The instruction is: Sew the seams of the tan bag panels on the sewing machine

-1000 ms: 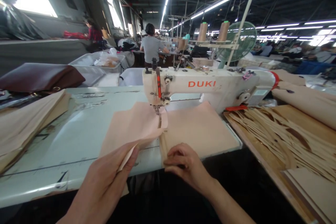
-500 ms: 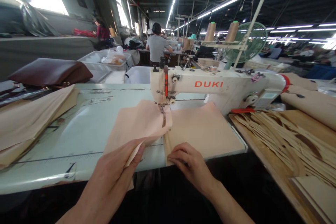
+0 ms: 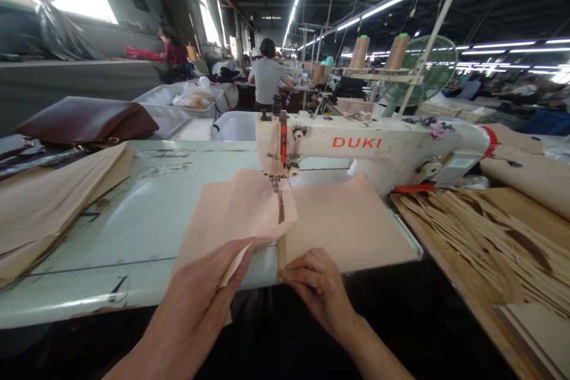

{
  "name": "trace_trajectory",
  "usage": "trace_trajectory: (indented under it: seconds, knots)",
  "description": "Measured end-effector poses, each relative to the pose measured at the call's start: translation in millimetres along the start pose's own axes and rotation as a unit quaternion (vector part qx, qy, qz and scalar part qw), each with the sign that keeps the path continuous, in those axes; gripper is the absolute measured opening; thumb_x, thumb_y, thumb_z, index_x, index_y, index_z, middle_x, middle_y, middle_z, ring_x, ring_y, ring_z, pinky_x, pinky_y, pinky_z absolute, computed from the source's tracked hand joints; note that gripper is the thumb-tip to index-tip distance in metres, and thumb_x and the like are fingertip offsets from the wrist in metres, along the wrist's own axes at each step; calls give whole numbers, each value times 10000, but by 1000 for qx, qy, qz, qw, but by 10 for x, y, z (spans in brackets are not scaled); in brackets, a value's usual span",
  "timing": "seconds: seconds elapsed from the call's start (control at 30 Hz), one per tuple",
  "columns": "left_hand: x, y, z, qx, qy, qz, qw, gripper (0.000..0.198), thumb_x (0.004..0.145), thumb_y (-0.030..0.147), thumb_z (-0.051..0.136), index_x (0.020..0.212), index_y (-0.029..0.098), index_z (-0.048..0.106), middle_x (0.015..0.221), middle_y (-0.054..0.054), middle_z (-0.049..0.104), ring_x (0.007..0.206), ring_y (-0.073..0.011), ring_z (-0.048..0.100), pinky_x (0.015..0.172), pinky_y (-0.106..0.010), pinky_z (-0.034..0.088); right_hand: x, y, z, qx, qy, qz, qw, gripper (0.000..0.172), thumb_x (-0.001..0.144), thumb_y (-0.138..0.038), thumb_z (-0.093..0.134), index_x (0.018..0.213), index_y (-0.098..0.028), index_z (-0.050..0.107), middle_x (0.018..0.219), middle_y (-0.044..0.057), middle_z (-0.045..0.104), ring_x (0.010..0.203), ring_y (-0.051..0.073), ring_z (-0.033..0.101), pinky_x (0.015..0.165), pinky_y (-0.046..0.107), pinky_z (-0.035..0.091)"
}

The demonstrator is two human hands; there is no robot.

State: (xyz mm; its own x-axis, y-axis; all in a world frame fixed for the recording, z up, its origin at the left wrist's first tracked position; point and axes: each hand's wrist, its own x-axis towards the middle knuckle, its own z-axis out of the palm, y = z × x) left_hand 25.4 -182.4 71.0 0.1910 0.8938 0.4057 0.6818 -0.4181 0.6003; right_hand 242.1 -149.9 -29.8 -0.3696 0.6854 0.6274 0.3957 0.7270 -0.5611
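Observation:
A pale pinkish-beige sheet (image 3: 222,208), perhaps leather or fabric, runs under the presser foot (image 3: 275,183) of a white sewing machine (image 3: 320,139). My left hand (image 3: 202,285) pinches the lifted near edge of this sheet between thumb and fingers. To the right lies a second beige panel (image 3: 351,219), flat on the table beneath the machine arm. My right hand (image 3: 316,282) has its fingertips pressed together on the near end of a narrow folded strip (image 3: 282,249) along that panel's left edge. A brown band (image 3: 281,208) shows between the pieces below the needle.
Folded beige sheets (image 3: 57,208) lie on the left of the pale green table (image 3: 146,231), with a brown leather bag (image 3: 86,122) behind. On the right, a wooden board (image 3: 427,225) holds several beige strips (image 3: 485,243). A person (image 3: 267,74) sits farther back.
The left hand has shifted slightly right with the sheet's edge, whose raised corner leans farther right. The right hand has slid a little left and down along the strip.

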Motion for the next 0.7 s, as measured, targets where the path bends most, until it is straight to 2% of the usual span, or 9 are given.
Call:
trace_trajectory:
  seconds: [0.13,0.23,0.33,0.43,0.5,0.57,0.7]
  knots:
    - [-25,-38,-32,10,-19,26,999,309,1018,415,438,1252,283,591,1105,28,722,932,-159,706,805,-166,533,-2,0,2,-9,-11,-9,1000,129,936,-193,653,1038,-249,707,893,6,701,799,158,571,714,333,355]
    - [-61,-94,-34,58,-37,77,995,322,1012,320,427,1311,274,538,1201,11,691,1063,-156,672,908,-177,516,-20,5,0,-10,-24,-10,1000,149,945,-180,637,1067,-251,686,907,4,695,812,157,561,718,334,344]
    - [-121,-167,77,131,-46,197,971,430,912,112,414,1310,224,534,1298,-8,646,1208,-136,595,1083,-220,408,-53,17,13,-41,-32,-23,998,94,960,-163,593,972,-216,670,868,16,671,805,171,526,717,346,328]
    - [-197,-251,278,211,-37,303,929,508,775,-20,394,1200,176,591,1288,-23,660,1280,-137,542,1191,-291,253,-101,47,49,-71,-24,-49,996,251,963,-121,482,736,-171,578,774,36,600,789,189,480,699,357,312]
    - [-239,-308,392,252,-46,313,915,495,759,-43,391,1142,180,613,1287,-24,665,1290,-136,535,1207,-305,199,-132,74,77,-73,-15,-61,995,295,947,-95,429,674,-165,518,735,39,555,790,195,470,693,359,311]
    - [-263,-355,456,263,-55,305,914,455,787,-28,403,1117,196,621,1314,-24,649,1300,-134,526,1210,-304,169,-153,99,101,-74,-6,-63,995,283,933,-79,419,680,-166,511,724,35,535,796,195,470,696,358,317]
    - [-256,-406,470,254,-78,304,915,359,845,31,427,1066,225,632,1366,-13,613,1328,-120,493,1209,-291,132,-162,118,118,-74,4,-66,995,236,915,-68,469,710,-169,526,735,26,549,796,185,473,706,351,331]
